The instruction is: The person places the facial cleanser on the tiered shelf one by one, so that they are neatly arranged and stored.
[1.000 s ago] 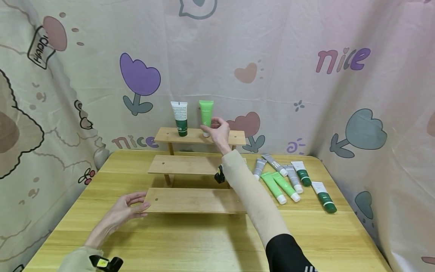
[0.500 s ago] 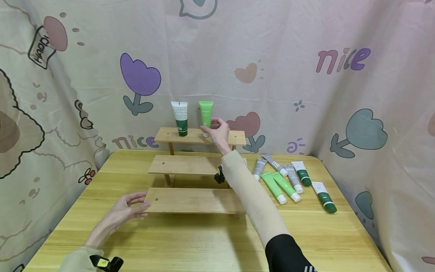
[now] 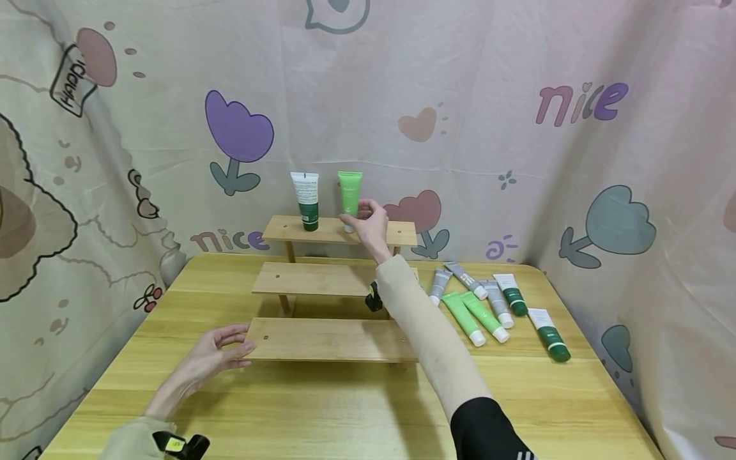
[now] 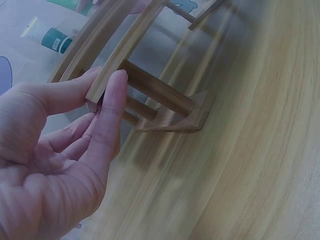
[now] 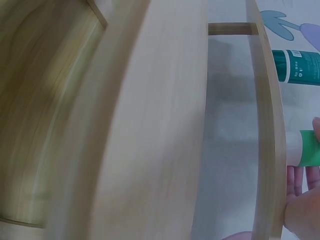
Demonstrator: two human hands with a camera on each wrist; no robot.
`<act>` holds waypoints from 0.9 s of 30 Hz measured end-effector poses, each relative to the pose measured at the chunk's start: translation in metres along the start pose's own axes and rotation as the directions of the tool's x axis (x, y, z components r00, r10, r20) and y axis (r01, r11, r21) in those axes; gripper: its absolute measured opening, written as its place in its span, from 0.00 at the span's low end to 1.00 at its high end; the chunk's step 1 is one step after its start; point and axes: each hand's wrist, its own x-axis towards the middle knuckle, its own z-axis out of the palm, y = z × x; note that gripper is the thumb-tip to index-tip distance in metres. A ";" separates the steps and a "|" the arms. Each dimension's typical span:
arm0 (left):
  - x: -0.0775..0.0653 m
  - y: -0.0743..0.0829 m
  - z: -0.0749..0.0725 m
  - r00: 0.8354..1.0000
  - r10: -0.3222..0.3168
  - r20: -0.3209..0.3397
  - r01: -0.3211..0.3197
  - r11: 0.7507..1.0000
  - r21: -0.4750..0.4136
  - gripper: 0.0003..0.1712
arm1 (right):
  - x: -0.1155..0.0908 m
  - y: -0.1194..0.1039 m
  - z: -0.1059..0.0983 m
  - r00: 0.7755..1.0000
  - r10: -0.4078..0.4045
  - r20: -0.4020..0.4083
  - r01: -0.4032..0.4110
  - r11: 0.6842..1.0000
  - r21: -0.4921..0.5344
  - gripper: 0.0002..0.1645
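Note:
A three-tier wooden display rack [image 3: 322, 340] stands on the table. On its top board, a light green squeeze tube [image 3: 350, 186] stands upright on its white cap. My right hand [image 3: 372, 225] pinches that tube low down, near the cap; in the right wrist view only part of the hand [image 5: 306, 210] shows. Left of it, a white and dark green tube [image 3: 306, 195] is upright on the same board. With thumb and fingers, my left hand [image 3: 213, 356] grips the left end of the lowest board, as the left wrist view shows at the board's end [image 4: 97, 95].
Right of the rack, several tubes lie on the wooden table [image 3: 276, 409]: light green ones [image 3: 462, 318], grey ones [image 3: 464, 279] and white and dark green ones [image 3: 550, 335]. A patterned curtain [image 3: 460, 76] hangs behind and at both sides. My right forearm crosses over the lower boards.

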 end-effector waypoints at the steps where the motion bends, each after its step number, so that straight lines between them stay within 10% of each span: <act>1: 0.000 0.000 0.000 1.000 0.001 0.002 -0.001 1.000 0.000 0.44 | 0.000 0.000 0.000 1.000 -0.003 0.003 0.003 1.000 -0.001 0.26; 27: 0.002 -0.003 -0.003 0.999 0.012 0.032 -0.012 1.000 -0.018 0.45 | -0.044 0.006 -0.060 0.980 -0.187 0.062 0.174 0.971 0.166 0.26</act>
